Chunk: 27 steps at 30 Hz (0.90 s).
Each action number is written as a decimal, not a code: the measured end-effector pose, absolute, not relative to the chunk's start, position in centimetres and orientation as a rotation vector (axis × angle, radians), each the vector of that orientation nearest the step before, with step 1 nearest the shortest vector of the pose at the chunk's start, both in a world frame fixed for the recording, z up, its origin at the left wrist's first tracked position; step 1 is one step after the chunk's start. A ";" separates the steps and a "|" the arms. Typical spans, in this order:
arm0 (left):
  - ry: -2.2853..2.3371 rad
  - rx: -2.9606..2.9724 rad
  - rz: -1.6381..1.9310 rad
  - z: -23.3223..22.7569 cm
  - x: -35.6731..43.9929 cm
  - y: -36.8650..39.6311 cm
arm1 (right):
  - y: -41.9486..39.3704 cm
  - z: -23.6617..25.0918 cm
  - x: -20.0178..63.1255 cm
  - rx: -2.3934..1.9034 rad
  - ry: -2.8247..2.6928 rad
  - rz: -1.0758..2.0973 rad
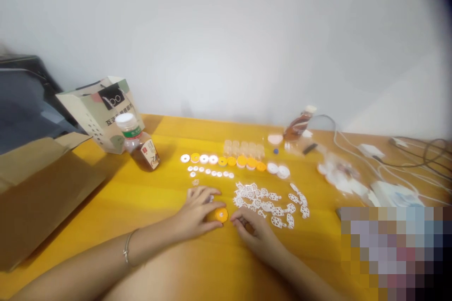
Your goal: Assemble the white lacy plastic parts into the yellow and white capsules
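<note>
My left hand (192, 214) grips a round orange disc (221, 215) with a small pale centre, between the thumb and fingers, just above the table. Close on its right, my right hand (259, 235) has thumb and forefinger pinched together; whatever is between them is too small to make out. Beyond the right hand lie many white openwork wheel-like pieces (261, 202). Behind the left hand run short rows of small white discs (208, 171). Farther back is a line of larger orange and white ring discs (222, 161).
Clear round containers (243, 148) stand behind the discs. At left are a brown-filled jar (141, 148), a paper bag (106, 117) and an open cardboard box (45, 188). A drink bottle (298, 124), plastic wrapping (342, 174) and cables (406, 176) occupy the right.
</note>
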State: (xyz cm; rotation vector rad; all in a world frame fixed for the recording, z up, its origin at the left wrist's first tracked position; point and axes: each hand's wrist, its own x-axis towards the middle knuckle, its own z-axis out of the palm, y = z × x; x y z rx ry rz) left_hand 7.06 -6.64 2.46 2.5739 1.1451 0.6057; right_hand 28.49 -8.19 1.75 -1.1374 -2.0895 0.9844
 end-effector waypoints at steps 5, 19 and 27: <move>1.185 2.550 0.773 3.8 5.3 -5.5 | -8.2 1.8 28.6 -1.141 -2.095 0.985; 1.386 2.749 0.703 1.5 -0.7 -1.4 | -8.3 1.7 28.7 -1.150 -2.096 0.995; 1.390 2.847 0.643 1.7 -0.3 -1.9 | -8.2 2.0 28.6 -1.133 -2.103 0.998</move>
